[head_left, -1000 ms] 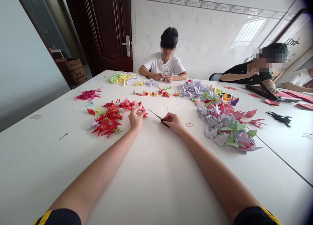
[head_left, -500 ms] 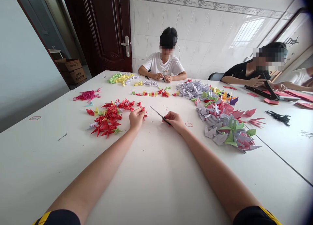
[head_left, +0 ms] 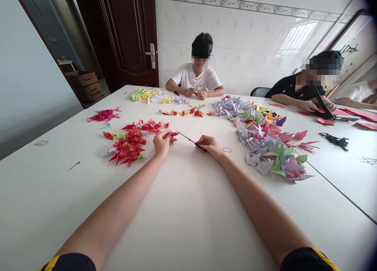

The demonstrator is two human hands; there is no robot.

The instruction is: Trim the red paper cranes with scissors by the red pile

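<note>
On the white tabletop (head_left: 182,208), at the right edge of the red paper-crane heap (head_left: 129,141), the left hand (head_left: 162,142) pinches one red crane (head_left: 173,135) — fingers (head_left: 166,135) closed on it. Farther right of the heap, the right hand (head_left: 209,145) grips a thin needle (head_left: 188,139).

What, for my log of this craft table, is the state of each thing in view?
left hand, pinched on the red crane.
red crane, folded, in the left hand's pinch.
right hand, closed on the thin tool.
thin tool, slanted, tip toward the red crane.
red pile, loose heap.
grey pile, loose heap with green and pink.
paper cutter, arm raised.
</note>
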